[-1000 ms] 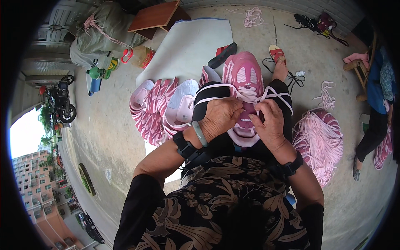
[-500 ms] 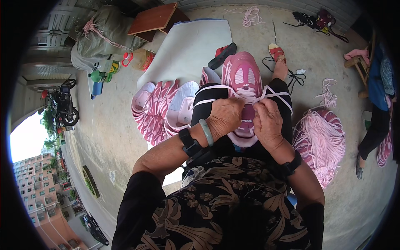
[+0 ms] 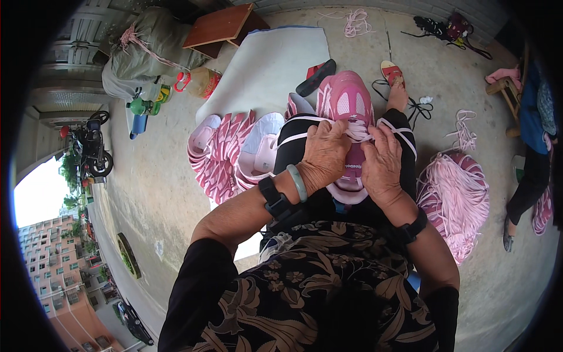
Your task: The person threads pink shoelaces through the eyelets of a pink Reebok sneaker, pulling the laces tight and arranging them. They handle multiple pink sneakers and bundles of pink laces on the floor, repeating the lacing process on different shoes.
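A pink sneaker (image 3: 345, 89) rests on my lap with its toe pointing away from me. Its pale pink shoelace (image 3: 356, 131) runs through the lower eyelets, and the loose ends trail over both of my knees. My left hand (image 3: 326, 154) is closed at the left side of the lacing, thumb and fingers pinching the lace. On the other side, my right hand (image 3: 382, 165) has its fingertips bent onto the lace by the right eyelets. The tongue and the pale heel collar show between my wrists.
Left of my knee stand stacked pink shoe uppers (image 3: 220, 149). A heap of pink laces (image 3: 454, 202) lies over more pink pieces on the right. Farther off are a white sheet (image 3: 267, 64), a dark slipper (image 3: 315, 77), bottles (image 3: 205, 82) and a wooden stool (image 3: 214, 29). Another person (image 3: 531, 158) sits far right.
Both hands have shifted forward along the lacing toward the toe. The left fingers now reach over the crossed laces, and the right fingers have spread slightly against the shoe's side.
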Available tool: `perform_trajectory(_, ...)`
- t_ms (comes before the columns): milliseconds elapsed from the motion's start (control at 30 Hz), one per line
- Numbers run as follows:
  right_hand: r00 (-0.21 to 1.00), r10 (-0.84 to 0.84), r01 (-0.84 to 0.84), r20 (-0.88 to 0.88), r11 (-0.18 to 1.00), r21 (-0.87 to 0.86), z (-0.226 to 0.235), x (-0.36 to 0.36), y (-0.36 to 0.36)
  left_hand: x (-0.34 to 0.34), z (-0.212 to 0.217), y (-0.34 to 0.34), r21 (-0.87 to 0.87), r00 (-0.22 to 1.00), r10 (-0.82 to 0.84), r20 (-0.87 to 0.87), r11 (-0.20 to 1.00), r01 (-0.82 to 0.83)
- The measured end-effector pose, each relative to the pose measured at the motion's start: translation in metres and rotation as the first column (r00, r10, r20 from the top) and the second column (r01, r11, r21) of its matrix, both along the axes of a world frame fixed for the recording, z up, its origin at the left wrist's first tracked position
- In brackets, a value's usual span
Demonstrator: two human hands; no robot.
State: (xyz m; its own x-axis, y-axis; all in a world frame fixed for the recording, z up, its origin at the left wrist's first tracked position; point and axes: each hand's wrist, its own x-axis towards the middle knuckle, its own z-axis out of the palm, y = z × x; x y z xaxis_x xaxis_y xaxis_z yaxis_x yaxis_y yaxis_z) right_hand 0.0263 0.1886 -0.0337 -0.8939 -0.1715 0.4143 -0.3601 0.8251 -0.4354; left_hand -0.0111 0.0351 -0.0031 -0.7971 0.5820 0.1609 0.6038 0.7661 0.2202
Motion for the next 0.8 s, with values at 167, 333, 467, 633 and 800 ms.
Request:
perform_trajectory(167, 1.0, -0.008, 0.008, -0.025, 1.0, 0.023, -0.006, 0.001, -0.001, 0.001, -0.009, 0.003, -0.004, 0.999, 0.041, -0.015, 0.999, -0.041)
perform_trajectory(333, 0.998, -0.044, 0.043, -0.051, 0.999, -0.018, -0.012, 0.001, 0.001, -0.005, -0.01, 0.006, 0.018, 0.998, -0.052, 0.029, 0.998, 0.052)
perform_trajectory(467, 0.998, -0.033, 0.028, -0.057, 0.997, -0.078, -0.018, -0.001, 0.006, -0.013, -0.007, 0.009, 0.016, 0.99, -0.133, 0.051, 0.991, 0.132)
perform_trajectory(633, 0.997, -0.005, -0.006, -0.081, 0.99, -0.14, -0.022, -0.002, 0.007, -0.007, -0.01, -0.002, 0.101, 0.989, -0.109, 0.096, 0.99, 0.099)
perform_trajectory(800, 0.998, 0.012, -0.024, -0.058, 0.976, -0.219, -0.021, -0.001, 0.002, 0.001, -0.024, 0.0, 0.111, 0.998, -0.04, 0.051, 0.993, 0.034)
